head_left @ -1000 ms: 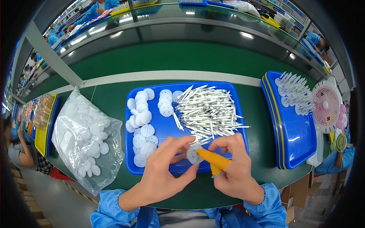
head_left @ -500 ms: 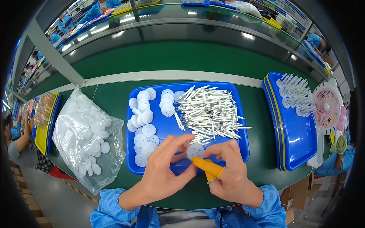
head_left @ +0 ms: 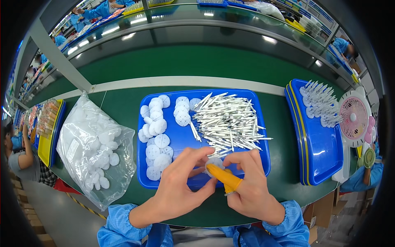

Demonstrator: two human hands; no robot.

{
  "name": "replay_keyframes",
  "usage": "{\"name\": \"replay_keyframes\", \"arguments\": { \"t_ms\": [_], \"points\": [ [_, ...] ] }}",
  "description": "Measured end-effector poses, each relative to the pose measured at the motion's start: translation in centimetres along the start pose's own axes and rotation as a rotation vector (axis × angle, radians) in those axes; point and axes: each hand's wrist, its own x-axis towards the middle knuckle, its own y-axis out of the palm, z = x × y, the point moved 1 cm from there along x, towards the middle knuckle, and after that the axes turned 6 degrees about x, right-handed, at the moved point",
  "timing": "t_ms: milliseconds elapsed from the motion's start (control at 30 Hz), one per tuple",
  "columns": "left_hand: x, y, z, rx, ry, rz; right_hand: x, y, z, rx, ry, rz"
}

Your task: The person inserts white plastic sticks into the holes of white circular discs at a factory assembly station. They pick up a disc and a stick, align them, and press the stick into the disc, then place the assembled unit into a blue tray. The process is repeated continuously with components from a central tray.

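A small white plastic disc (head_left: 215,161) is held between my two hands above the near edge of a blue tray (head_left: 181,143). My left hand (head_left: 180,187) curves round the disc's left side, its fingers closed in toward the rim. From the other side my right hand (head_left: 254,187) grips the disc, a yellow finger cot (head_left: 224,177) lying across its face and covering much of it. Overlapping white discs (head_left: 154,127) with small holes fill the tray's left part. A heap of thin white sticks with grey parts (head_left: 228,119) covers its right part.
On the left lies a clear plastic bag (head_left: 88,140) of white discs. Stacked blue and yellow trays (head_left: 321,164) on the right carry discs with upright sticks (head_left: 323,103), beside a pink and white fan (head_left: 353,117). Co-workers (head_left: 24,158) sit around the green table (head_left: 197,214).
The yellow-covered finger has shifted up and over the disc, hiding more of it. The disc is more tilted or covered now; both hands stay in nearly the same place.
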Motion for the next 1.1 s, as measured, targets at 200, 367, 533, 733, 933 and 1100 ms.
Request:
{"name": "replay_keyframes", "arguments": {
  "t_ms": [200,367,533,733,933,1100],
  "points": [
    [-0.1,-0.1,0.2,0.000,0.000,-0.021,-0.1,-0.6,-0.1,0.032,0.037,-0.045],
    [0.0,-0.1,0.5,-0.009,0.002,-0.020,0.0,-0.1,-0.1,0.043,-0.006,0.001],
    [0.0,-0.2,0.2,-0.192,-0.062,0.027,0.0,-1.6,-0.8,0.085,0.072,-0.124],
    [0.2,-0.3,0.7,-0.504,0.023,0.130,-0.6,-1.9,-1.3,0.623,0.479,0.025],
    [2.3,-3.6,2.6,0.119,-0.057,-0.325,-1.2,-4.8,-1.7,0.110,0.360,-0.108],
    [5.4,-5.0,2.6,0.661,0.076,-0.284,-2.6,-3.2,-3.3,-0.082,0.300,-0.096]
  ]
}}
